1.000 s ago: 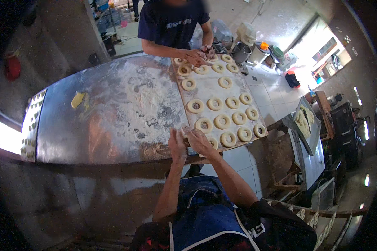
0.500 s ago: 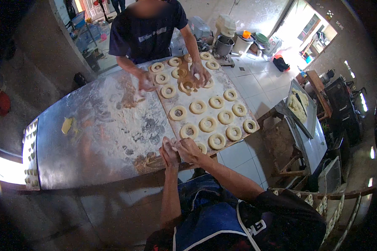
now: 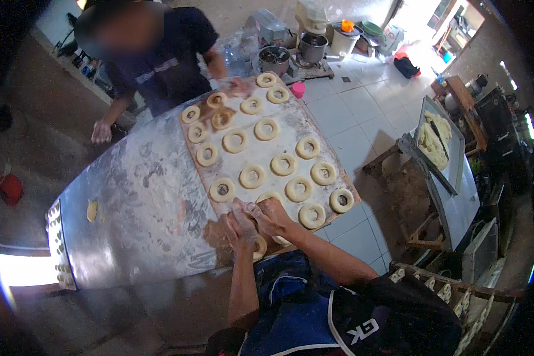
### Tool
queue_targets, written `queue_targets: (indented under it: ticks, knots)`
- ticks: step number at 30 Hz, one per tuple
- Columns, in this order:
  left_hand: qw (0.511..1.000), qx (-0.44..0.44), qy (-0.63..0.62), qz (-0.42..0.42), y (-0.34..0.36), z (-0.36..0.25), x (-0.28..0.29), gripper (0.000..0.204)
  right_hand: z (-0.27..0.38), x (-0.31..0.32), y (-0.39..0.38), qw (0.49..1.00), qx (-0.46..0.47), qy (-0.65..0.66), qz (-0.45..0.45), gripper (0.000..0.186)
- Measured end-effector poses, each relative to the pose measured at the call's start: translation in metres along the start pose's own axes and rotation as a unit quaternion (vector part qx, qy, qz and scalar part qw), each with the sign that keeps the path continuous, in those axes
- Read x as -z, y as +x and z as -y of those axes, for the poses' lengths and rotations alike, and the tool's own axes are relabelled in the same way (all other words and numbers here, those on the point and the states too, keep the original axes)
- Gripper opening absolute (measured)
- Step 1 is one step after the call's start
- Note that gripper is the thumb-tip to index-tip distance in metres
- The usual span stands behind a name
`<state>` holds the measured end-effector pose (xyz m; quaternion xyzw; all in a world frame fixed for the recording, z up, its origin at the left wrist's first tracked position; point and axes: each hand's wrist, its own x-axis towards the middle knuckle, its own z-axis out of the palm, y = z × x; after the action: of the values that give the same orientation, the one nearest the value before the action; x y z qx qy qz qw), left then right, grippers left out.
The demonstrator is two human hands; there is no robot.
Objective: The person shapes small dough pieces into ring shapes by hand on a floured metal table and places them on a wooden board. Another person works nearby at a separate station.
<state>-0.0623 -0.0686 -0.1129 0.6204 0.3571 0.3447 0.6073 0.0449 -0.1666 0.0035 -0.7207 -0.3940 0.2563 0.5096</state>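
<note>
My left hand (image 3: pixel 240 225) and my right hand (image 3: pixel 272 218), dusted with flour, meet above the near edge of a floured board (image 3: pixel 251 141). Their fingers are closed and nearly touching; whatever is in them, if anything, is hidden. Rows of pale dough rings cover the board. One dough ring (image 3: pixel 258 247) shows beside my left wrist, and another (image 3: pixel 270 196) is partly covered by my right hand. A ring with a dark centre (image 3: pixel 222 190) lies just beyond my left fingers.
Flour coats the metal table (image 3: pixel 124 196) left of the board, where a yellowish scrap (image 3: pixel 92 210) lies. Across the table stands a co-worker (image 3: pixel 166 71). A tray of dough (image 3: pixel 436 145) rests on a stand at right. A mixer (image 3: pixel 312 32) and buckets stand behind.
My view has shifted. The co-worker has drawn both hands back from the middle of the board, moving leftward and leaning in. My hands stay close together at the near edge.
</note>
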Motion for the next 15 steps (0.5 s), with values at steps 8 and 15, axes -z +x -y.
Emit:
queue_targets:
  ticks: [8, 15]
  knots:
    - [0.998, -0.006, 0.067, 0.006, 0.022, -0.006, -0.070, 0.036, -0.022, 0.069, 0.023, 0.999, 0.033, 0.016, 0.004, 0.047]
    - [0.984, 0.067, -0.156, -0.044, 0.036, -0.076, -0.124, 0.038, -0.036, 0.092, 0.042, 0.997, 0.071, 0.032, -0.023, 0.055]
